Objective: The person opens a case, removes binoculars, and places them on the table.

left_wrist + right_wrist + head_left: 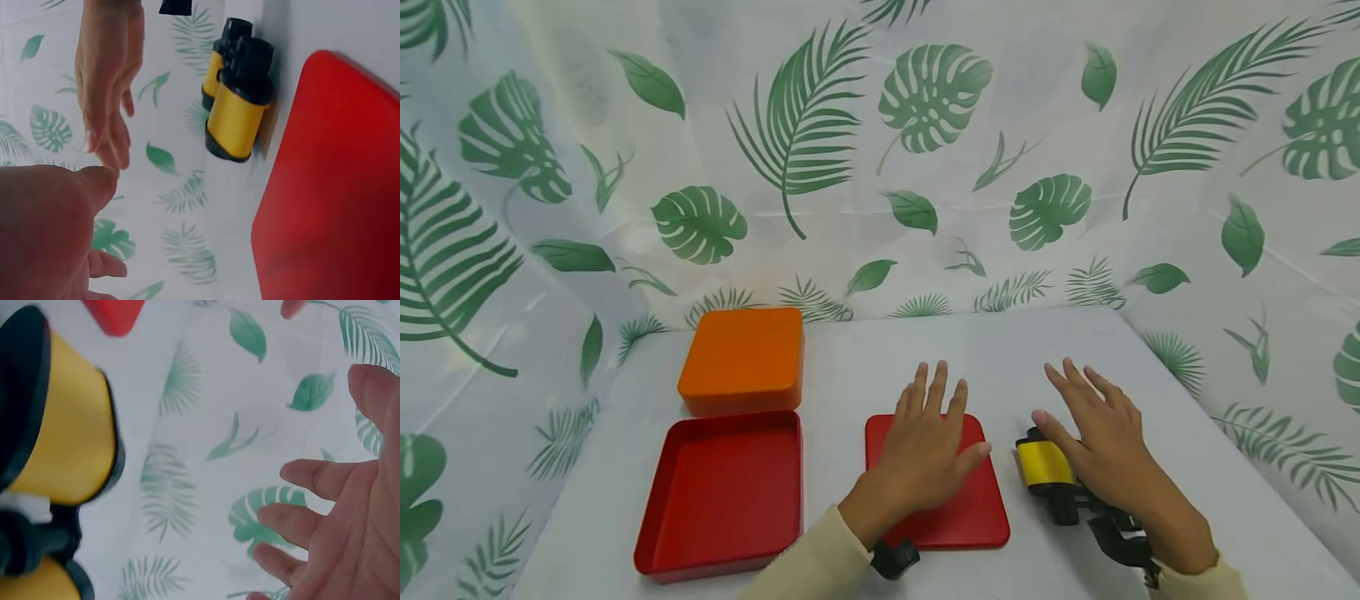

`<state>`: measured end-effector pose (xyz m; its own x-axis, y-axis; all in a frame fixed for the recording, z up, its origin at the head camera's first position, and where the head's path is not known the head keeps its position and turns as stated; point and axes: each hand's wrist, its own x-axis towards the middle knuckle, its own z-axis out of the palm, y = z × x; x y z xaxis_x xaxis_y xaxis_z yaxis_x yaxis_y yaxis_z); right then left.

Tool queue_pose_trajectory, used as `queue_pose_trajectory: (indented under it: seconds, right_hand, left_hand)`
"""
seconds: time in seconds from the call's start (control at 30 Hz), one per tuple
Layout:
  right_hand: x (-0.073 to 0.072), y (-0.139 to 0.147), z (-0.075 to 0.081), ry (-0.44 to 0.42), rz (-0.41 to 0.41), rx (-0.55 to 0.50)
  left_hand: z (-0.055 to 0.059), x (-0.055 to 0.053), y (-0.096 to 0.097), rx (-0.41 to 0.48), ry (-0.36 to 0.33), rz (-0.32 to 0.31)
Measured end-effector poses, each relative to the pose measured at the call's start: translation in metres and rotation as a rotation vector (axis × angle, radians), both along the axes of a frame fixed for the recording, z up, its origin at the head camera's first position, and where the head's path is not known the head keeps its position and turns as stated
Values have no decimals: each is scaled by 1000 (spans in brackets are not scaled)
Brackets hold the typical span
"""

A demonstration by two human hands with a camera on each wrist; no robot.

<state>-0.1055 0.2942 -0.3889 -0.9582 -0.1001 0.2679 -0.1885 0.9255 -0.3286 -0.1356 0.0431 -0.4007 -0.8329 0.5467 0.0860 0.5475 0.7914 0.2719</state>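
My left hand (pixel 921 462) hovers over a flat red lid (pixel 958 521), its fingers spread and nothing in its grasp. To the right, my right hand (pixel 1105 442) hangs over a pair of yellow and black binoculars (pixel 1047 463), fingers apart and holding nothing. Part of the binoculars is hidden below that hand in the head view. The left wrist view shows both yellow barrels (pixel 236 128) of the binoculars on the table beside the red lid (pixel 337 187). In the right wrist view the binoculars (pixel 69 419) are apart from the right hand (pixel 350 512).
An open red box (pixel 730 492) stands left of the lid, its inside showing. Behind it is a closed-looking orange box (pixel 743 354). The white table (pixel 880 358) meets a leaf-patterned cloth (pixel 835 250) at the back and sides.
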Motion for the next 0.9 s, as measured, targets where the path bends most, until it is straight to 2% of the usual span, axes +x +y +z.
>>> queue_pose_trajectory:
  seconds: [0.33,0.57,0.9]
  right_hand:
    - [-15,-36,3,-54,31,7]
    - [-28,-63,0,-87,77,-9]
    - [-51,-106,-9,-28,152,-69]
  left_hand:
    - [4,-5,-30,-4,-13,38]
    - [6,-10,-50,-30,-29,87]
    - [14,-22,-83,7,-21,137]
